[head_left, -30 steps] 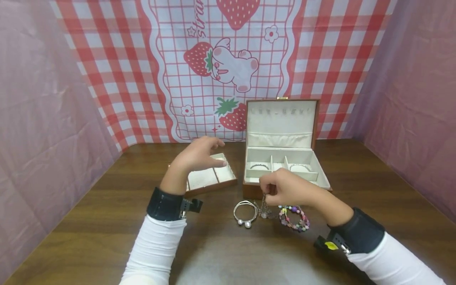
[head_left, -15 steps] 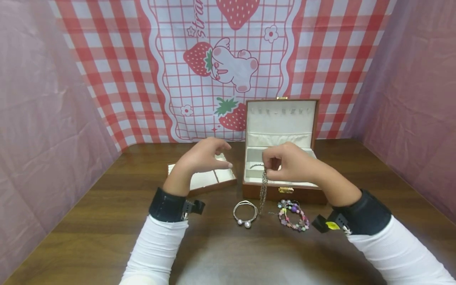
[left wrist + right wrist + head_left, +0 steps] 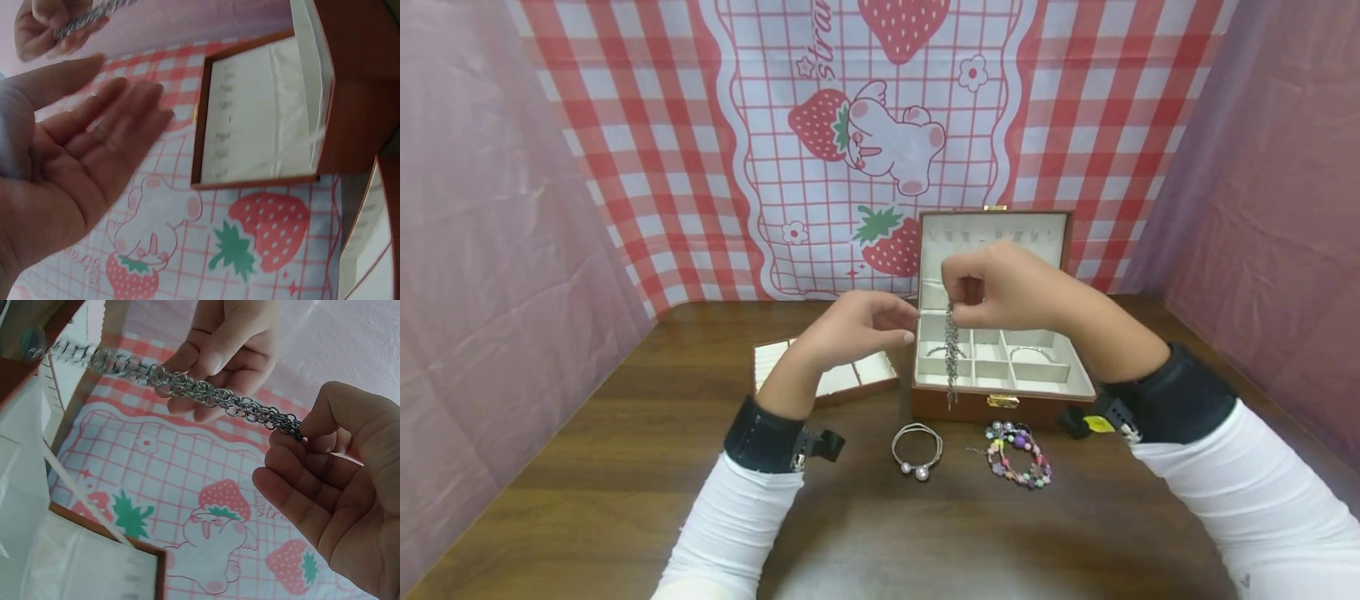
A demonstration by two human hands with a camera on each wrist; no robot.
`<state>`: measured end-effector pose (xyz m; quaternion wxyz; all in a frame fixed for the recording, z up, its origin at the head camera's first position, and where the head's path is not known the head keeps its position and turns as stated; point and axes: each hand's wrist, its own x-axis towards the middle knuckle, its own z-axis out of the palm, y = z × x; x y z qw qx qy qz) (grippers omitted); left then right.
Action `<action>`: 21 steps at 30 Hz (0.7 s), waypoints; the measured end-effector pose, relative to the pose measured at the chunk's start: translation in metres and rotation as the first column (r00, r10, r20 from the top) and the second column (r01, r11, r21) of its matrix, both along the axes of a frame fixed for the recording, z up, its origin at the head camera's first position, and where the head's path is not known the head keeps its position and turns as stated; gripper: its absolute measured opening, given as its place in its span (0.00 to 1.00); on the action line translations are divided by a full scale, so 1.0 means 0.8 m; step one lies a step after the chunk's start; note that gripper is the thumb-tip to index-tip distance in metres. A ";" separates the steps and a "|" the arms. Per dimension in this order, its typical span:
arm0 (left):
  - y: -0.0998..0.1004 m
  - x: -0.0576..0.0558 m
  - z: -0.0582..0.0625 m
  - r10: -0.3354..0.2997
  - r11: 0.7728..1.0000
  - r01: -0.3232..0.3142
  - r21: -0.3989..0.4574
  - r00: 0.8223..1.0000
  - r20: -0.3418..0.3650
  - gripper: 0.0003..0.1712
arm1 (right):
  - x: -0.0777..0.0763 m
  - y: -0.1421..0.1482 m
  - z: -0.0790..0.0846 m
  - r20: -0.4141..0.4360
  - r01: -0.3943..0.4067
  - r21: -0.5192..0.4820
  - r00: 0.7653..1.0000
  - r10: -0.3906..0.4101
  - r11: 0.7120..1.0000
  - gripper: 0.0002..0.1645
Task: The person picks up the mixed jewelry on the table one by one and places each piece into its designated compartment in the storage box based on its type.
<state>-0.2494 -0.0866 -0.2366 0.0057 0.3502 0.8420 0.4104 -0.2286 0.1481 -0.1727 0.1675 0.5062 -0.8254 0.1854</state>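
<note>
My right hand pinches the upper end of a silver chain between thumb and index finger. Several linked strands of it dangle before the left part of an open brown jewelry box. Its lower end is blurred in the right wrist view. To the left, my left hand is held with spread, loosely bent fingers and nothing in them, its tips close to the box's left side. In the left wrist view its palm shows bare. Thin bracelets lie in the box's white compartments.
A shallow brown tray with white lining lies left of the box, partly behind my left hand. In front of the box rest a silver bangle with two pearls and a colourful beaded bracelet. The box lid stands upright.
The right hand has lifted the chain off the table, up in front of the box. The left hand has moved right, toward the box.
</note>
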 end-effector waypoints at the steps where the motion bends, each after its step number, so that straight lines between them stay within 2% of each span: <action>1: 0.002 0.001 -0.001 -0.033 0.998 0.032 0.051 0.999 0.030 0.18 | 0.000 -0.002 0.004 -0.006 -0.003 0.003 1.000 0.003 1.000 0.16; 5: 0.012 0.005 -0.006 -0.149 0.965 0.127 0.231 0.985 0.081 0.21 | -0.002 -0.010 0.020 -0.041 -0.008 0.003 0.999 0.008 1.000 0.15; 8: 0.022 0.007 -0.011 -0.175 0.937 0.146 0.317 0.982 0.064 0.20 | -0.003 -0.015 0.030 -0.051 0.001 -0.009 0.999 -0.002 1.000 0.15; 10: 0.028 0.008 -0.013 -0.157 0.928 0.129 0.350 0.986 0.052 0.17 | -0.002 -0.017 0.035 -0.041 0.011 -0.014 0.999 -0.012 1.000 0.15; 15: 0.035 0.008 -0.014 -0.064 0.910 0.045 0.413 0.997 0.033 0.09 | -0.001 -0.013 0.040 -0.039 0.069 -0.011 0.997 -0.069 0.998 0.14; 21: 0.030 0.008 -0.010 -0.025 0.887 0.006 0.462 0.999 0.034 0.11 | -0.005 0.005 0.028 -0.059 0.089 -0.033 0.994 -0.090 0.996 0.14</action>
